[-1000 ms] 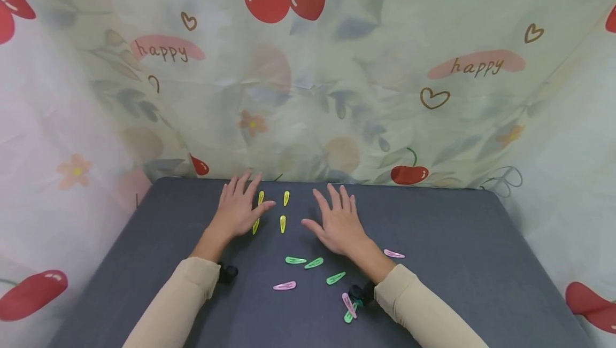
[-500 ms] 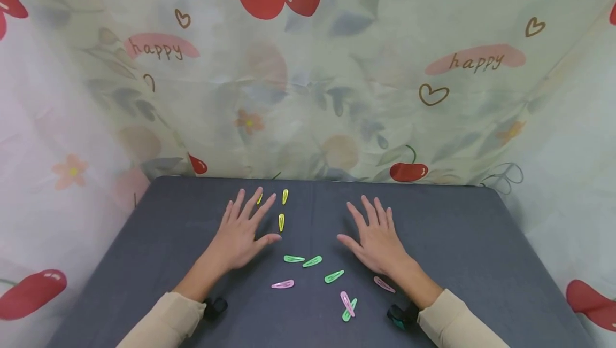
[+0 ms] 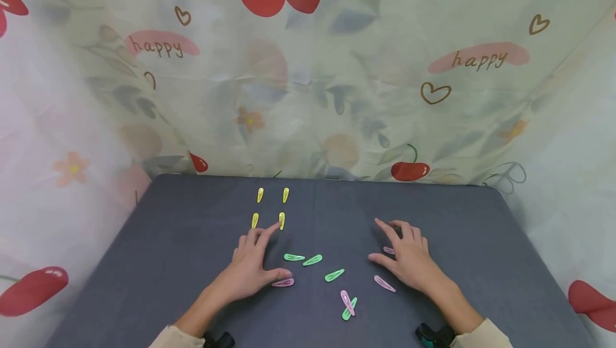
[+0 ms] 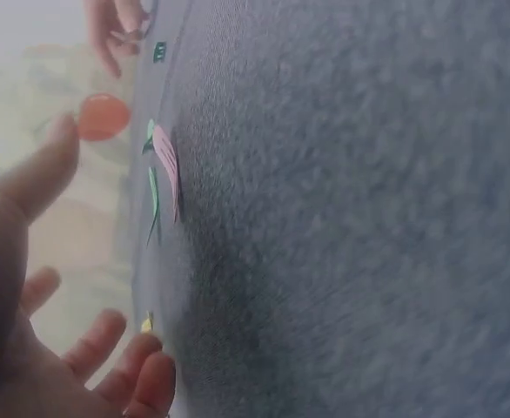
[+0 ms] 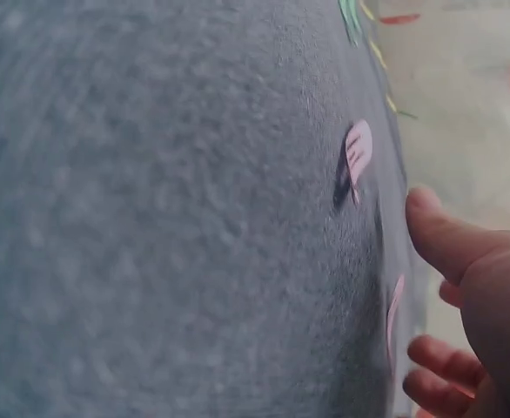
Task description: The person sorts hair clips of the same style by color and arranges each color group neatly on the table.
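The left hand (image 3: 246,270) is held over the dark grey table (image 3: 192,214), its thumb spread well apart from its fingers. By the index fingertip, the near end of a yellow snap hair clip (image 3: 282,218) is overlapped; whether it is touched cannot be told. Beyond the left fingers, 3 more yellow snap clips (image 3: 260,194) are laid, 2 rows of 2 being formed with it. By the left thumb tip, a pink snap clip (image 3: 283,284) is partly covered.

The right hand (image 3: 411,257) is held with thumb and index finger apart; in the gap between them a partly hidden pink clip (image 3: 389,250) is seen, and nearer the person than that thumb, another pink clip (image 3: 385,283) is laid.

Between the 2 thumbs, 3 green snap clips (image 3: 313,260) are scattered; nearer the person, a 4th green clip (image 3: 346,315) is crossed by the last pink clip (image 3: 347,302).
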Tool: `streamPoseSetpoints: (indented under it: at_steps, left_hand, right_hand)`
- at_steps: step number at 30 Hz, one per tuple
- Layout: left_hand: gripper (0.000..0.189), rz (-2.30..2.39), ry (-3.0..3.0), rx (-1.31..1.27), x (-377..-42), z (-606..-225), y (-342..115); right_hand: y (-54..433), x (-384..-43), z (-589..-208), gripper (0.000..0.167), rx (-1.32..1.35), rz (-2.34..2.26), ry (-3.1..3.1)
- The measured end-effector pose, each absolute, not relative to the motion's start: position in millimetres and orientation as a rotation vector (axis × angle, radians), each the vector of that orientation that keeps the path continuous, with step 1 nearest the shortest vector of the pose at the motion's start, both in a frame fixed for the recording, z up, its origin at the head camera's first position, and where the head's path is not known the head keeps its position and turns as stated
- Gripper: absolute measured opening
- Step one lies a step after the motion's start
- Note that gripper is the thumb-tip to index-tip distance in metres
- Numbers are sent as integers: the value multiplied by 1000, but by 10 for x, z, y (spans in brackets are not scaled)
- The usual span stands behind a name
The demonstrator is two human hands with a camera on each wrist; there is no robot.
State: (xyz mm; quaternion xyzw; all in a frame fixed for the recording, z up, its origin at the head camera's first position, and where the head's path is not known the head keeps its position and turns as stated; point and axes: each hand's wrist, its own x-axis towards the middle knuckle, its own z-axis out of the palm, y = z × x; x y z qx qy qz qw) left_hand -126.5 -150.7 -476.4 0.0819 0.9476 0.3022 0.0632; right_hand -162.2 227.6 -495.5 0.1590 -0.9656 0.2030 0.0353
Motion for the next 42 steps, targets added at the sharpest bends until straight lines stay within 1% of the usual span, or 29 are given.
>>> streamPoseSetpoints:
  at_steps: [2,5,10,12,15,19,23,34,42]
  left_hand:
    - [102,977,2821,228,-1245,-4780,-1500]
    - [90,1064,2739,244,-1222,-4801,-1502]
    - [64,1135,2700,342,-1197,-4837,-1516]
    - [54,1139,2723,374,-1198,-4857,-1522]
    - [42,1127,2753,411,-1211,-4873,-1528]
    - [28,1047,2774,476,-1227,-4874,-1517]
    - [17,962,2778,544,-1236,-4859,-1492]
    - [20,897,2760,684,-1223,-4866,-1490]
    - [18,937,2690,659,-1183,-4828,-1499]
  right_hand:
    - [2339,-1636,-4967,73,485,677,-2962]
    - [2433,-1660,-4991,58,498,810,-2947]
    - [2553,-1701,-5008,31,470,1005,-2929]
    - [2577,-1719,-5009,23,460,1040,-2928]
    - [2591,-1749,-5021,15,436,1084,-2930]
    - [2580,-1766,-5044,9,409,1143,-2915]
    - [2574,-1762,-5056,9,430,1162,-2894]
    - [2588,-1756,-5091,9,421,1152,-2901]
    - [2607,-1837,-4994,6,322,1282,-2918]
